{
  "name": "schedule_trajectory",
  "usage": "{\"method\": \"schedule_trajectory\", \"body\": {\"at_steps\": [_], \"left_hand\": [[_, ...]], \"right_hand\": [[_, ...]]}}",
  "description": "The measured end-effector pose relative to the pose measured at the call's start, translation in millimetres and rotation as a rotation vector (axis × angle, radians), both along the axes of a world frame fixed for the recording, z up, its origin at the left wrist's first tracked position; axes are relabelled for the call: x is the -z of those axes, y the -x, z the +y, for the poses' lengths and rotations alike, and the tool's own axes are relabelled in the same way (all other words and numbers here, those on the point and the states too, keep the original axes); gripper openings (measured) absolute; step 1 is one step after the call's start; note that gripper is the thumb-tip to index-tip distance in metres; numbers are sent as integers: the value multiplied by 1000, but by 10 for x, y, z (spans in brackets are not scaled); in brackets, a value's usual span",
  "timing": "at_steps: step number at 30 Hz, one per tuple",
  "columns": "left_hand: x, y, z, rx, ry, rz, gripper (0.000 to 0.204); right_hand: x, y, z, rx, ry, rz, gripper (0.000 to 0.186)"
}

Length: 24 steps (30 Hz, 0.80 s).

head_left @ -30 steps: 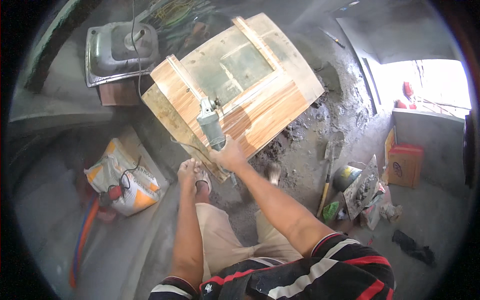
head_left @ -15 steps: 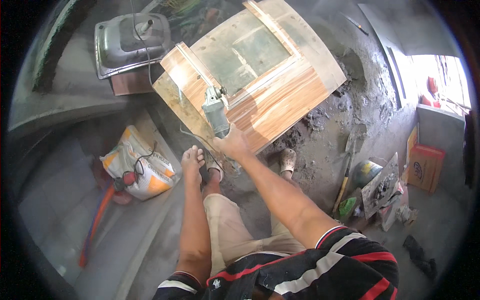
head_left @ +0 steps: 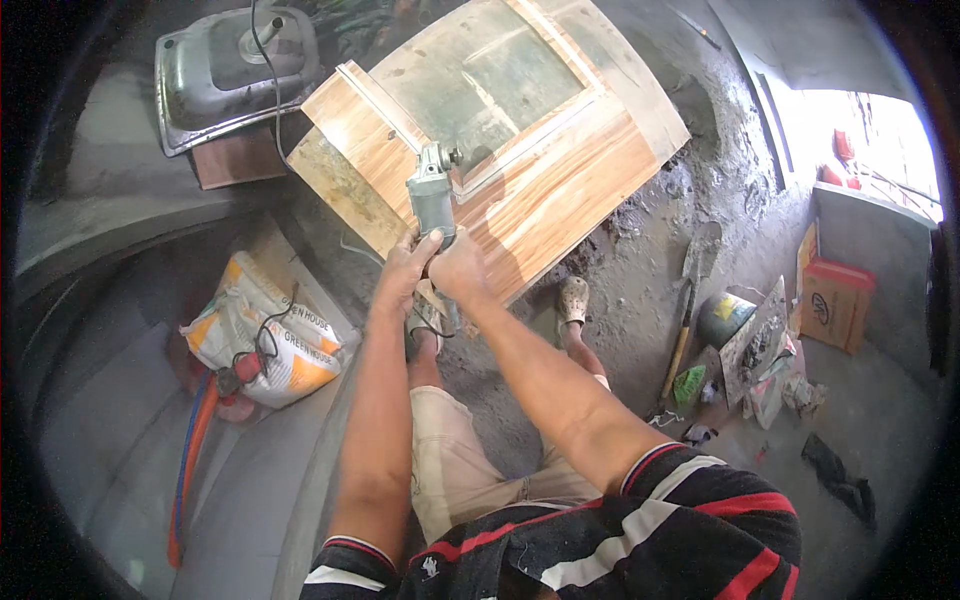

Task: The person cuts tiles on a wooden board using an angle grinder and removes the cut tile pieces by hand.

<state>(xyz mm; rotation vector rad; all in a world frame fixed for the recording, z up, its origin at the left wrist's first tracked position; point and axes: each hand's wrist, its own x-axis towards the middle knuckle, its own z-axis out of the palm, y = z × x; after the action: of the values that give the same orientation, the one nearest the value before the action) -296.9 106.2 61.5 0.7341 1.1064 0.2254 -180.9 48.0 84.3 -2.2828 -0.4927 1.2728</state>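
Note:
My right hand (head_left: 461, 268) is wrapped round the rear of a grey angle grinder (head_left: 432, 205). My left hand (head_left: 402, 272) grips the same end from the other side, its thumb laid along the body. The grinder's metal head points away from me, over the near left part of a wood-grain panel (head_left: 570, 205). Whether the disc touches the panel cannot be made out. Pale strips frame a greyish rectangular area in the panel's middle. Part of the cord shows below my hands.
A steel sink (head_left: 185, 95) rests at the far left, a cable hanging across it. White and orange sacks (head_left: 290, 340) lie left of my feet. To the right are a shovel (head_left: 690, 290), a round bucket (head_left: 722, 320) and a cardboard box (head_left: 835, 305). Wet mortar covers the floor around the panel.
My left hand, earlier apart from the grinder and beside my right wrist, has come up and closed on the tool's rear. My right hand keeps its hold. The view has shifted slightly.

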Motion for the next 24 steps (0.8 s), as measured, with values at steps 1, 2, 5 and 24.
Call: {"method": "schedule_trajectory", "body": {"at_steps": [1, 2, 5, 24], "left_hand": [[-15, -52, 1, 7, 1, -13, 67], [-59, -115, 8, 49, -71, 35, 68], [-149, -186, -5, 59, -153, 76, 69], [1220, 476, -1518, -457, -239, 725, 42]], "right_hand": [[8, 4, -12, 7, 1, -13, 52], [26, 12, -35, 24, 12, -42, 52], [21, 18, -60, 14, -21, -53, 49], [-430, -1413, -547, -155, -229, -92, 80]]}}
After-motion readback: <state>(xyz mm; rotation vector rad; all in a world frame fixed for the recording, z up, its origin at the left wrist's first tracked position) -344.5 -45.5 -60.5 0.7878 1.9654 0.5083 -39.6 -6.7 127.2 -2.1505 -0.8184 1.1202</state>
